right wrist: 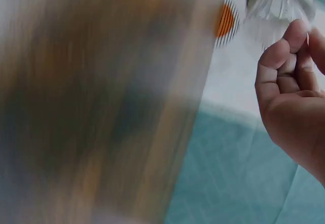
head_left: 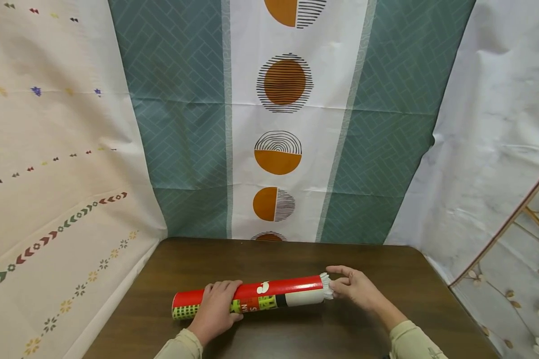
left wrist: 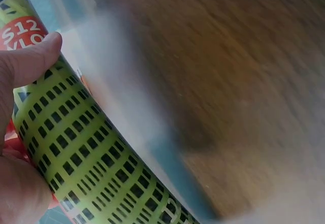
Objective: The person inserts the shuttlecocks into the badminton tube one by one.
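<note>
A cylindrical shuttlecock tube (head_left: 298,285), red on top with a green checked pattern and white band, lies tilted slightly up to the right above the dark table. My left hand (head_left: 217,306) grips it left of the middle, the thumb on the near side; the left wrist view shows the thumb over printed lettering. From the tube's right end pokes the white ribbed skirt of a shuttlecock (head_left: 326,286). My right hand (head_left: 359,289) is at that skirt, index finger extended above and other fingers bent. Its fingertips look close to the skirt's rim; firm contact is hard to tell.
The dark wooden table (head_left: 197,259) lies beneath the hands. Behind it hangs a teal and white patterned cloth (head_left: 184,164), with pale fabric (head_left: 72,249) at the left. A marbled, flowered cloth (head_left: 498,224) borders the right side.
</note>
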`<action>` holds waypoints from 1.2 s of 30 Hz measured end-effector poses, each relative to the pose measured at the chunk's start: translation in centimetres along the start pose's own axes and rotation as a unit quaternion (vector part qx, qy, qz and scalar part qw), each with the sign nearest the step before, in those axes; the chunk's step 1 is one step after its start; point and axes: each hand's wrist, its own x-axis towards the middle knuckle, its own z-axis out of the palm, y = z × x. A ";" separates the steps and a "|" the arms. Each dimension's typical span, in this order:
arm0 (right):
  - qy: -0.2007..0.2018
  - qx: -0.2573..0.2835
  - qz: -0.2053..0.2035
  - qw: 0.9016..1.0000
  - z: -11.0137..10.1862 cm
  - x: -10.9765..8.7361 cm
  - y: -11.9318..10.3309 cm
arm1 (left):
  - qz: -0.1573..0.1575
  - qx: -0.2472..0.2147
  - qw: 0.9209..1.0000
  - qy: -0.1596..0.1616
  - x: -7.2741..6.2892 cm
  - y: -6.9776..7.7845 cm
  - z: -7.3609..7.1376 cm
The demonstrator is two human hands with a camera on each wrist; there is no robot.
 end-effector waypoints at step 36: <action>0.138 -0.060 -0.007 0.989 3.6 -0.5 0.3 | -0.059 0.087 0.992 0.066 1.3 -0.2 0.0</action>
